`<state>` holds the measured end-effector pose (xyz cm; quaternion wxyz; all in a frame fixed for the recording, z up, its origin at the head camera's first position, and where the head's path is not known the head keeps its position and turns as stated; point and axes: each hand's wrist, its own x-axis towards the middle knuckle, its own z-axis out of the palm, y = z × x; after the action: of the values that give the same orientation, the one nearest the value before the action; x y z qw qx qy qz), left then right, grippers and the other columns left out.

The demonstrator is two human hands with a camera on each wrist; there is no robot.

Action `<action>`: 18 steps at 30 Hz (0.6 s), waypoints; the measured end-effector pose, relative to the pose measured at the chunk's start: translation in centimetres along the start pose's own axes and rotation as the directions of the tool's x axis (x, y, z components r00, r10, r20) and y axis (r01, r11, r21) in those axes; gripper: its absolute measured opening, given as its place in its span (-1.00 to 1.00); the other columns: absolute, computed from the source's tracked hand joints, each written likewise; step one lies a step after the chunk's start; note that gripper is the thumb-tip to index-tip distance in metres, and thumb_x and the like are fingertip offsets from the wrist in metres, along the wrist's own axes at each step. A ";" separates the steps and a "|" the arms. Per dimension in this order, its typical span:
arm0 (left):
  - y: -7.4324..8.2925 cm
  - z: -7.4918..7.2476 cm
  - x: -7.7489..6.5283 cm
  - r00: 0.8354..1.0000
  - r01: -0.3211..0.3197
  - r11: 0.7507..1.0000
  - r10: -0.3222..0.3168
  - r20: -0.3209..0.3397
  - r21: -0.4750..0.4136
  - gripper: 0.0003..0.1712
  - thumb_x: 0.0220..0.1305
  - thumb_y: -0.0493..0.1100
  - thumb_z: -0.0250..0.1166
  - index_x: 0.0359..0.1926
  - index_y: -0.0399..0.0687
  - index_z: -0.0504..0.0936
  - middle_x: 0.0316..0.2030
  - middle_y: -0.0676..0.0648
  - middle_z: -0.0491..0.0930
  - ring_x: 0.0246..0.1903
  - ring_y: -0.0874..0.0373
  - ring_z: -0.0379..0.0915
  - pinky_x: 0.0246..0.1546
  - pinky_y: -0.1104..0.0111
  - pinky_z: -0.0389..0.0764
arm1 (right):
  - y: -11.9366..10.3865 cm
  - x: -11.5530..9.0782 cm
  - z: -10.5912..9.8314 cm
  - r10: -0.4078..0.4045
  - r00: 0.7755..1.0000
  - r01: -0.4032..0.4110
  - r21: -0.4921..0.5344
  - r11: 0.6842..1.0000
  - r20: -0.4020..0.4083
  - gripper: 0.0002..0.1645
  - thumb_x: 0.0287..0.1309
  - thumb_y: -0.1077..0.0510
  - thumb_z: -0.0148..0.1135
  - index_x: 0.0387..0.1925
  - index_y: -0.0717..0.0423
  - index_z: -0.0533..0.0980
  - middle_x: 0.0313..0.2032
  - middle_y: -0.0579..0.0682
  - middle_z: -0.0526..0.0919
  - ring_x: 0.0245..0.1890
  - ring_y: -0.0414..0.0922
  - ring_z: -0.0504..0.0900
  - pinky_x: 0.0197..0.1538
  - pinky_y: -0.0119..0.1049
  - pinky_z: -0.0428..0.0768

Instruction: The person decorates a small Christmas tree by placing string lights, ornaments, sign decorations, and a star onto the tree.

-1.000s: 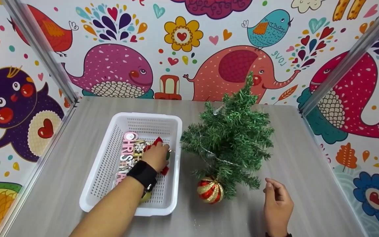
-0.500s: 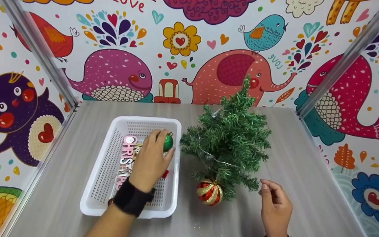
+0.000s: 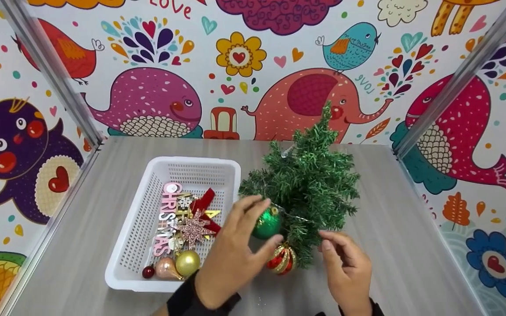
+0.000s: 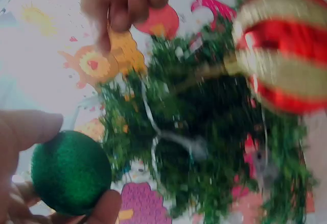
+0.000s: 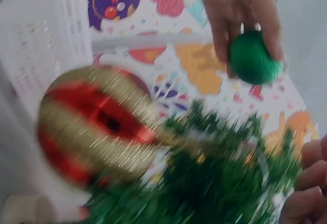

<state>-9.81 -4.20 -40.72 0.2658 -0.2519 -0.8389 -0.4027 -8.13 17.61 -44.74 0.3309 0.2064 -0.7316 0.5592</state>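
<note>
My left hand (image 3: 229, 259) pinches a shiny green bauble (image 3: 267, 224) between thumb and fingers, at the left side of a small artificial Christmas tree (image 3: 319, 184). In the left wrist view, that green bauble (image 4: 71, 173) appears close up, with the tree's branches beyond it. A red and gold striped bauble (image 3: 283, 261) hangs at the tree's lower front, just below the green one. My right hand (image 3: 348, 270) is by the tree's lower right branches, its fingers loosely curled with nothing visible in them. The tree's base is hidden.
A white plastic basket (image 3: 196, 159) stands left of the tree. Inside lie pink and white CHRISTMAS letters (image 3: 163, 239), a glittery pink star (image 3: 195, 229), a red ribbon (image 3: 204, 199) and a gold bauble (image 3: 187, 263). Patterned walls enclose the table (image 3: 117, 175).
My left hand has lifted the green bauble out of the basket and carried it right to the tree. My right hand has shifted slightly left, nearer the branches.
</note>
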 end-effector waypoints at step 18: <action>1.2 4.1 -3.1 0.977 -0.149 0.988 0.152 0.153 -0.027 -0.22 0.11 -0.06 0.43 0.32 -0.02 0.31 0.21 -0.09 0.34 0.16 0.09 0.37 0.06 0.37 0.54 | -1.9 1.5 0.9 -0.121 0.973 0.125 -0.006 0.992 0.197 -0.68 0.00 0.58 0.21 -0.21 0.25 0.57 -0.12 0.18 0.57 -0.05 -0.10 0.54 0.00 -0.47 0.53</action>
<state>-7.80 -0.89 -44.31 0.2277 -0.3472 -0.8323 -0.3673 -8.16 16.34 -42.51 0.2931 0.3025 -0.7516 0.5077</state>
